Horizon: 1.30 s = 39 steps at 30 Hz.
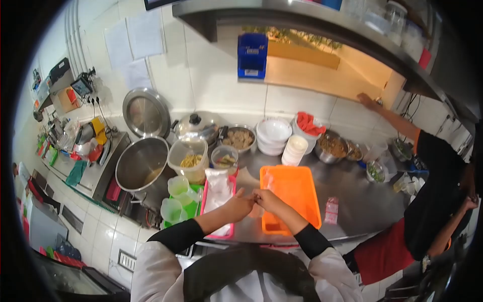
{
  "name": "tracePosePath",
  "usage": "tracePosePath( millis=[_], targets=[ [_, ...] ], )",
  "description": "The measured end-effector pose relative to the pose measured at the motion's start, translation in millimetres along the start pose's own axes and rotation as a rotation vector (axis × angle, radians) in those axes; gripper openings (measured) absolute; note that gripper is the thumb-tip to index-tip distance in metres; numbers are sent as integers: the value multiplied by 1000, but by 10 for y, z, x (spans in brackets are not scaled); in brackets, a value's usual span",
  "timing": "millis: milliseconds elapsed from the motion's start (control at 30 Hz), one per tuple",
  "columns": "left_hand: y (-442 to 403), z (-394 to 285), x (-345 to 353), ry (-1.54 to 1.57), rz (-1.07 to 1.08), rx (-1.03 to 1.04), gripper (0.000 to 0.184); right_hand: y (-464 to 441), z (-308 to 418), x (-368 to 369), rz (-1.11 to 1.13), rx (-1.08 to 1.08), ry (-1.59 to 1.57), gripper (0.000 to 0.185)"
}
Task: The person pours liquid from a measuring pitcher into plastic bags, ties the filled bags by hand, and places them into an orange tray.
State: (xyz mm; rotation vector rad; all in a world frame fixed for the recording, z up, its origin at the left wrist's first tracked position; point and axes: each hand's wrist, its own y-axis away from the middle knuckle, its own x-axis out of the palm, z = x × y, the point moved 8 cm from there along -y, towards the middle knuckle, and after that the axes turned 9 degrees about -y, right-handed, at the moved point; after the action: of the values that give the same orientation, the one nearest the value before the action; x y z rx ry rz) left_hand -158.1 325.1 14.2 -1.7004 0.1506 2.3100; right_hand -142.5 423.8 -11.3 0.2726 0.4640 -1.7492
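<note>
My left hand [237, 206] and my right hand [265, 200] meet over the steel counter, with fingertips pinched together. What lies between them is too small to make out; a pale, see-through patch around them may be thin plastic. Beneath my left hand is a pink basket [205, 210] with white plastic packs [218, 185] in it. My right wrist passes over the left side of an orange tray [316, 201]. A small pink-and-white packet [331, 210] lies right of the tray.
A large pot [142, 163], measuring jugs [173, 210] and a noodle tub [188, 156] stand left. White bowls [273, 133], stacked cups [294, 150] and food bowls [330, 147] line the back. At right, another person [435, 181] reaches toward the wooden ledge. A steel shelf [302, 17] hangs overhead.
</note>
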Motion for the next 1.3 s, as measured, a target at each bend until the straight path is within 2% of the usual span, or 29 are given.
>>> tracePosePath(
  millis=[33, 100, 133, 200, 267, 433, 567, 667, 767, 867, 967, 1100, 1200, 1233, 1300],
  targets=[
    [-10, 2, 150, -54, -27, -1, 15, -12, -163, 59, -59, -12, -67, 5],
    [61, -25, 253, -59, -71, -50, 15, -25, -240, 112, -109, 10, 102, 6],
    [110, -10, 218, -15, -86, -100, 16, -26, -129, 120, -89, 34, 336, 7],
    [223, -15, 164, 62, -127, -156, 17, -49, 15, 156, -100, 87, 390, 8],
    [311, 23, 96, 119, -194, -179, 18, -69, 37, 183, -79, 102, 295, 9],
    [425, -103, 284, 171, -139, -159, 19, 9, -99, 356, -31, 175, 185, 9],
    [478, -307, 560, 185, -130, -44, 19, 312, -411, 574, -139, 296, 178, 11],
    [457, -317, 576, 273, -108, -37, 17, 492, -375, 567, -261, 359, 177, 11],
    [426, -213, 432, 304, -162, 88, 11, 644, -399, 610, -391, 338, 98, 11],
    [333, -132, 381, 380, -300, 127, 8, 747, -366, 642, -456, 405, 117, 9],
    [226, -10, 298, 565, -354, 4, 9, 806, -312, 661, -560, 332, 136, 8],
    [128, 71, 674, 782, -218, -226, 15, 865, -167, 670, -658, 242, 96, 8],
    [67, 66, 819, 885, -205, -308, 16, 946, -90, 597, -745, 214, 70, 9],
    [56, 65, 789, 899, -242, -275, 16, 961, -65, 569, -780, 204, 60, 9],
    [6, 80, 479, 925, -315, -211, 16, 998, -260, 601, -780, 327, -83, 11]
  ],
)
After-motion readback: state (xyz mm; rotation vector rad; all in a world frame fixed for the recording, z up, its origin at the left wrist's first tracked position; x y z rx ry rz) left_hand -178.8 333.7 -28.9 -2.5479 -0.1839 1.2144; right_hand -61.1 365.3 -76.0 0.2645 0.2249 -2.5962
